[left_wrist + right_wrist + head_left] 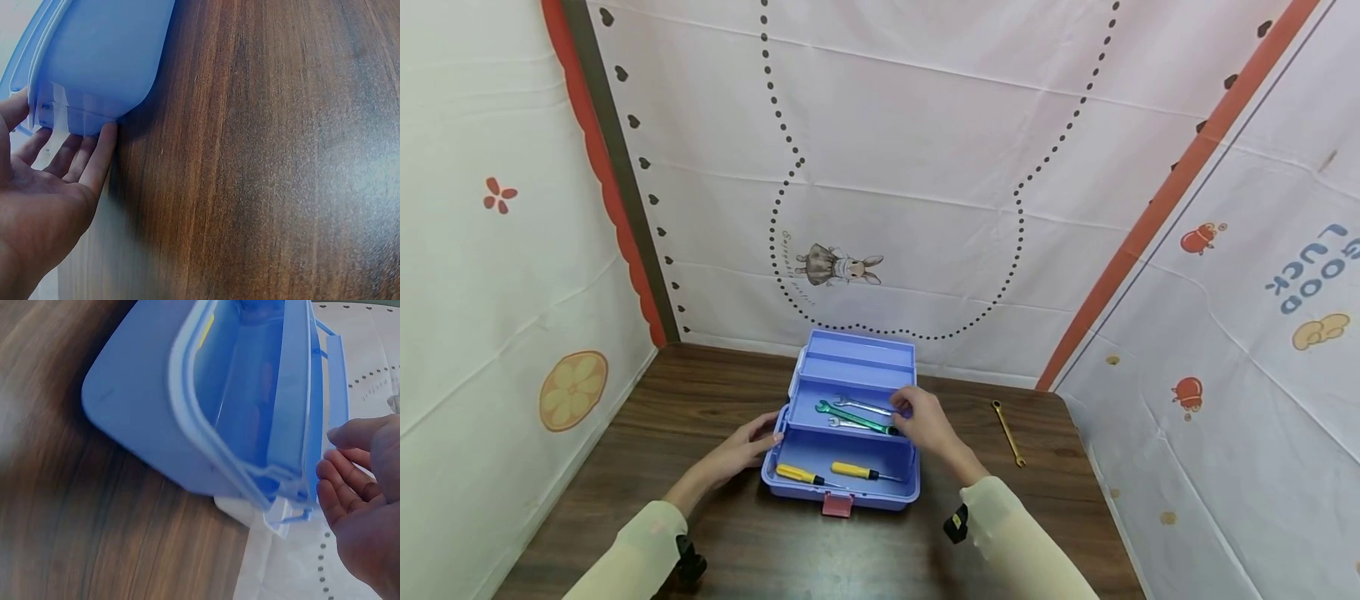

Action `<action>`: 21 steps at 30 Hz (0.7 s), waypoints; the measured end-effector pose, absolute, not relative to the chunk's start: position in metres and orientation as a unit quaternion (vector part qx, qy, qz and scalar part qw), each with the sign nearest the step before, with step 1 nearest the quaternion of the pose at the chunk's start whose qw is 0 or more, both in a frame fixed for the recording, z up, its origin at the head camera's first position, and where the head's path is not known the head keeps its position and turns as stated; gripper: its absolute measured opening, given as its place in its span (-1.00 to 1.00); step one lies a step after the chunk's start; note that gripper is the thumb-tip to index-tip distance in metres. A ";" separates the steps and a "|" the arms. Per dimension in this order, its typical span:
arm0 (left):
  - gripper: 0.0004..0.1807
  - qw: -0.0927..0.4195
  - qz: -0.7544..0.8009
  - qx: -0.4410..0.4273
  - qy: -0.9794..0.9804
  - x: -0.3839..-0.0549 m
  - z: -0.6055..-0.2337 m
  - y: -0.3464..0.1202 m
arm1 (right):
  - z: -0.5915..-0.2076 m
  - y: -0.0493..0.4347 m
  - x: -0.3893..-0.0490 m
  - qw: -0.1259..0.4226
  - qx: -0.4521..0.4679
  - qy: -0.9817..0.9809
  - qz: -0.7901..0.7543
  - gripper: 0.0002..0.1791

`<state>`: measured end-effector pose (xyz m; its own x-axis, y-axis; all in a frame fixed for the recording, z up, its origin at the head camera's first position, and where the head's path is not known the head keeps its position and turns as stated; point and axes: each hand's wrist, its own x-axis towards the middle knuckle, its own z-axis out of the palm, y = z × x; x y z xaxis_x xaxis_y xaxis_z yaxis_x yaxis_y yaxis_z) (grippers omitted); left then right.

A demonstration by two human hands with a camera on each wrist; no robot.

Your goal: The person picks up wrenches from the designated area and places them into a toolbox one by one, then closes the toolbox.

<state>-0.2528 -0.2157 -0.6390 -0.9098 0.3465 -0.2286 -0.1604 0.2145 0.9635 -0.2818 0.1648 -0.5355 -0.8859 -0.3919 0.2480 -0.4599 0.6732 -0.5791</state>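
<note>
An open blue toolbox (917,492) with a pink latch (837,504) stands on the brown table. My left hand (748,446) holds its left side, thumb over the rim and fingers against the outer wall (94,69). In the raised tray lie a green wrench (853,417), an upper silver wrench (865,407) and a lower silver wrench (844,423). My right hand (928,421) pinches the right end of the upper silver wrench; the fingertips partly hide that end. In the right wrist view, the curled fingers (347,481) are beside the tray's edge, with the wrench out of sight.
Two yellow-handled screwdrivers, a left one (797,474) and a right one (853,471), lie in the box's lower compartment. A gold wrench (1008,433) lies on the table (730,533) to the right. Printed cloth (910,250) hangs behind and at both sides.
</note>
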 end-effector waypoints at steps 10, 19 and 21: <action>-0.20 0.201 0.628 0.051 0.750 -0.255 -0.642 -0.217 | -0.545 0.218 -0.270 0.108 0.179 -0.899 0.384 -0.80; -0.18 0.200 0.626 0.052 0.752 -0.254 -0.642 -0.215 | -0.560 0.275 -0.268 0.102 0.097 -0.910 0.391 -0.79; -0.20 0.202 0.625 0.049 0.753 -0.254 -0.642 -0.215 | -0.564 0.286 -0.269 0.112 0.083 -0.909 0.393 -0.79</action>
